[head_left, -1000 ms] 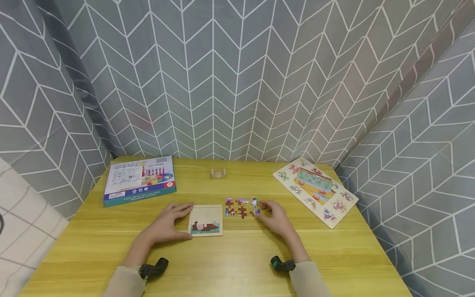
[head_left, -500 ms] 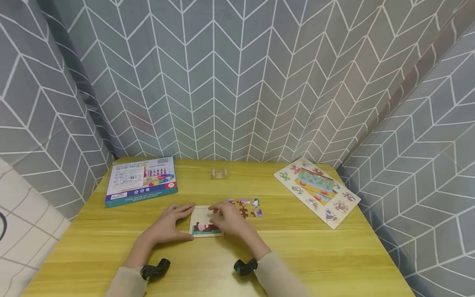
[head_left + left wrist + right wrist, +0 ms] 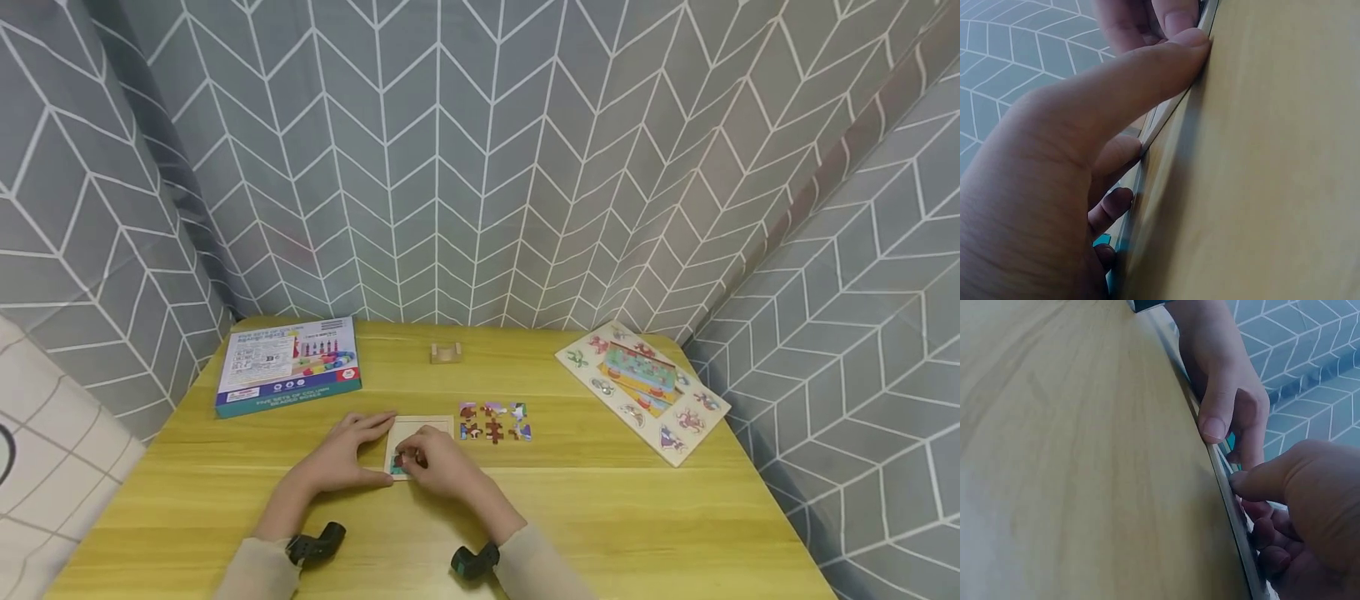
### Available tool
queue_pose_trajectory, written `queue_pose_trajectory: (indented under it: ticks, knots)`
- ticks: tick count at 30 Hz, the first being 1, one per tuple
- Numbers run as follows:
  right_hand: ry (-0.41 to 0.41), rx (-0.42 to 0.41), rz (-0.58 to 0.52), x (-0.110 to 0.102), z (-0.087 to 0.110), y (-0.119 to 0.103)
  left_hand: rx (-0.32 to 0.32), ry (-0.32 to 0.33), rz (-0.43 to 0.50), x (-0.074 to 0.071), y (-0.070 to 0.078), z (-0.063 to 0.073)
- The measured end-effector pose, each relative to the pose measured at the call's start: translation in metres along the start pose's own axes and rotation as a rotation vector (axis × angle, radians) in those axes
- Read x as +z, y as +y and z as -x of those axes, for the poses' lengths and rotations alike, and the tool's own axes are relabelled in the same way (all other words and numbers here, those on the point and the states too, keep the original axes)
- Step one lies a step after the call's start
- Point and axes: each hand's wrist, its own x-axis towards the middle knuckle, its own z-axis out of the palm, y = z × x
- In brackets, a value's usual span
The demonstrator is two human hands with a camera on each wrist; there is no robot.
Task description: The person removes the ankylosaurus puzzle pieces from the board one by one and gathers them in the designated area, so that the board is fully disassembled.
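Note:
A small square wooden puzzle tray (image 3: 412, 426) lies flat on the table, its bare base showing at the top. My left hand (image 3: 337, 454) holds the tray's left side, fingertips at the upper corner and thumb at the lower one. In the left wrist view its thumb (image 3: 1182, 50) sits right on the tray's edge. My right hand (image 3: 442, 465) reaches over the tray and pinches a brown puzzle piece (image 3: 400, 460) at the lower left. The hand hides most of the pieces along the tray's lower side. Several loose jigsaw pieces (image 3: 493, 430) lie in two rows right of the tray.
Behind the left hand lies a boxed bead set (image 3: 288, 367). A small wooden block with a notched top (image 3: 446, 353) stands at the back middle. At the right, coloured cards (image 3: 640, 373) rest on a wooden animal board (image 3: 645, 432). A patterned curtain (image 3: 480, 167) closes off the back.
My right hand has moved left from the loose pieces, across the tray, to its lower left, and its fingers have come together there. The left hand has kept its place on the tray.

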Motion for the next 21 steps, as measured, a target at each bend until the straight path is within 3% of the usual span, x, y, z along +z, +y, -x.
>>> queue_pose_trajectory:
  ticks: [21]
  knots:
    - [0.015, 0.06, -0.063, 0.0062, 0.0062, 0.0041, -0.01, 0.0, 0.003, -0.0009, 0.0017, 0.0002]
